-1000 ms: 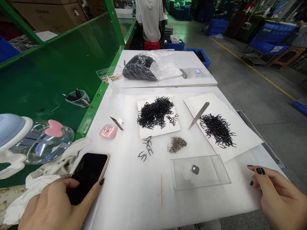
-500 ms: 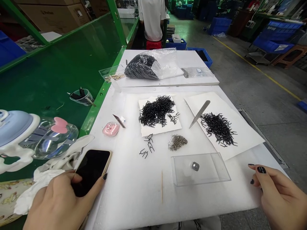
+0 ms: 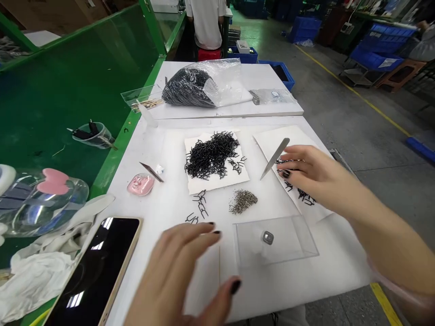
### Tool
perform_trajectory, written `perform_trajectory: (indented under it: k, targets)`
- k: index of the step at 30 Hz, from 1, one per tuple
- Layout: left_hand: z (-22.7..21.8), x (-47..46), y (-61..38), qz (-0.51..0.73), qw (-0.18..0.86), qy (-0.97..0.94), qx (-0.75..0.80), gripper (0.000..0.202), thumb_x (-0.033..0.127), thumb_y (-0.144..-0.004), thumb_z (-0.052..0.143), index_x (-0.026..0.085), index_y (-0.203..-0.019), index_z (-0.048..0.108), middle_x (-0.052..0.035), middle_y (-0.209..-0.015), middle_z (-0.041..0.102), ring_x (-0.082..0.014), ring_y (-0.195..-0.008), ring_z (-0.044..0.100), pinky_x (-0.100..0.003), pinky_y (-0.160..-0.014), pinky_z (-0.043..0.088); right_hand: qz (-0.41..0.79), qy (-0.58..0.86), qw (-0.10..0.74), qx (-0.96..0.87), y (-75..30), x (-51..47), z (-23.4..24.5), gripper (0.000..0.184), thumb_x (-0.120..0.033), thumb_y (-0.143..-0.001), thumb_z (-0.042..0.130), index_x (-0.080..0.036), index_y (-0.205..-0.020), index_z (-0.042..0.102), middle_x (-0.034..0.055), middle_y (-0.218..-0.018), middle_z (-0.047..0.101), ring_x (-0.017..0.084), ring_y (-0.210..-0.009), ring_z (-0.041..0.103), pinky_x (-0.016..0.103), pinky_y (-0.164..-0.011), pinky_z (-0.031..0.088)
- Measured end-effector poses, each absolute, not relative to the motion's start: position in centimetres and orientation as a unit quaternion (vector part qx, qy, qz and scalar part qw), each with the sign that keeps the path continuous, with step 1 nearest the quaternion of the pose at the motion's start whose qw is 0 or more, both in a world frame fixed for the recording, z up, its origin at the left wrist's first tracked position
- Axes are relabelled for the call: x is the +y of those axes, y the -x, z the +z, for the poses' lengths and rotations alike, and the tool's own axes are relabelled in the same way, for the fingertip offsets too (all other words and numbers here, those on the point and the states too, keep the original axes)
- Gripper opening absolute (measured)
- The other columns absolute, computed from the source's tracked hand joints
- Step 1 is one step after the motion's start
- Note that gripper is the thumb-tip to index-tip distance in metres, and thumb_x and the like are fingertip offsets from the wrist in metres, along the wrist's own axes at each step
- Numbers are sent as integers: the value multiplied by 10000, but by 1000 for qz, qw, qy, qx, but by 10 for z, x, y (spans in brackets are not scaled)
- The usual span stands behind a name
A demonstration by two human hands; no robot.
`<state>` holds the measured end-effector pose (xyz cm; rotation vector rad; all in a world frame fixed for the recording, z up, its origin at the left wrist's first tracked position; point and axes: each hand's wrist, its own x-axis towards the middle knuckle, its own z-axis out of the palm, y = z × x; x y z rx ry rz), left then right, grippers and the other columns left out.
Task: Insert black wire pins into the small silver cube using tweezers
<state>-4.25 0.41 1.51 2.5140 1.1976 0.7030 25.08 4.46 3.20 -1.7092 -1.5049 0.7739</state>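
My left hand [image 3: 173,271] hovers open over the white padded table [image 3: 163,149], nearest a thin wooden toothpick [image 3: 219,267] and several loose black wire staples [image 3: 200,206]. My right hand [image 3: 316,174] reaches over a white paper sheet [image 3: 299,138], its fingertips on or just above a pile of black staples [image 3: 302,195] that it mostly hides. A steel blade [image 3: 275,158] lies beside those fingers. Neither hand visibly holds anything. A black-screened phone [image 3: 97,271] lies untouched at lower left.
A second paper carries a black staple heap [image 3: 210,156]. Nearby are grey granules [image 3: 243,201], a clear acrylic tray [image 3: 275,242] holding a small metal piece [image 3: 268,237], and a pink case [image 3: 141,184]. A bagged black mass [image 3: 186,88] sits on the far board beyond.
My left hand has let go of the phone and moved toward the middle of the table. My right hand has moved up and left, over the right paper's pile.
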Motion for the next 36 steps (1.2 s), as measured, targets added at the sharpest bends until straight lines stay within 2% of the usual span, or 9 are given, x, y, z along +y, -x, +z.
perform_trajectory:
  k: [4, 7, 11, 17, 21, 25, 31, 34, 36]
  targets:
    - [25, 17, 3, 234, 215, -886, 337, 411, 219, -872, 588, 193, -1269, 485, -60, -1227, 593, -245, -1153, 476, -364, -960, 443, 341, 665, 274, -605, -235, 80, 18, 332, -284, -824, 617, -183, -1139, 605, 104, -1086, 696, 245, -952, 687, 396, -808, 577]
    - [34, 30, -8, 165, 288, -893, 303, 335, 161, -848, 612, 209, -1170, 532, -43, -1168, 626, -249, -1065, 524, -400, -885, 496, 335, 671, 242, -616, -234, 83, 13, 180, -224, -848, 559, -175, -977, 675, 92, -1004, 724, 257, -927, 682, 418, -846, 537]
    - [38, 46, -16, 91, 329, -893, 295, 261, 119, -848, 601, 213, -1090, 586, -62, -1209, 597, -286, -1077, 503, -463, -849, 505, 332, 658, 227, -636, -240, 79, 15, 198, -255, -888, 522, -218, -928, 712, 46, -953, 729, 256, -888, 673, 392, -789, 514]
    - [25, 50, -18, 124, 395, -867, 277, 148, 154, -903, 564, 236, -1015, 616, -26, -1152, 603, -198, -1042, 514, -363, -907, 462, 331, 635, 291, -634, -247, 69, 9, 221, -358, -941, 507, -234, -984, 685, 30, -1052, 713, 219, -962, 678, 342, -819, 526]
    - [22, 44, -15, 170, 392, -859, 281, 91, 162, -899, 593, 212, -973, 608, -12, -1125, 631, -160, -1019, 528, -297, -907, 447, 317, 631, 321, -631, -247, 64, 4, 218, -402, -966, 490, -278, -976, 669, -9, -1001, 718, 183, -890, 703, 310, -777, 522]
    - [20, 45, -15, 179, 384, -857, 294, 54, 170, -889, 609, 199, -934, 615, -25, -1109, 656, -170, -984, 547, -308, -894, 464, 290, 635, 331, -635, -248, 60, 3, 165, -403, -967, 506, -335, -975, 656, -58, -955, 716, 160, -830, 702, 285, -695, 504]
    - [14, 52, -14, 181, 371, -874, 255, 155, 246, -886, 633, 212, -1035, 610, -25, -1106, 672, -185, -985, 584, -315, -842, 497, 255, 606, 310, -687, -250, 56, 3, 197, -231, -959, 505, -361, -1014, 641, -84, -1006, 709, 163, -925, 694, 263, -532, 458]
    - [18, 54, -15, 184, 367, -873, 263, 158, 253, -912, 609, 199, -1060, 606, -29, -1081, 683, -187, -991, 593, -317, -865, 494, 236, 609, 322, -685, -248, 55, 3, 180, -243, -962, 502, -350, -1025, 632, -70, -1004, 715, 173, -916, 699, 281, -562, 481]
    - [20, 55, -15, 180, 374, -870, 267, 153, 263, -921, 605, 188, -1054, 608, -28, -1071, 689, -183, -989, 596, -316, -875, 490, 226, 613, 341, -676, -247, 53, 5, 144, -273, -964, 511, -336, -991, 639, -57, -1002, 720, 180, -924, 696, 289, -651, 517]
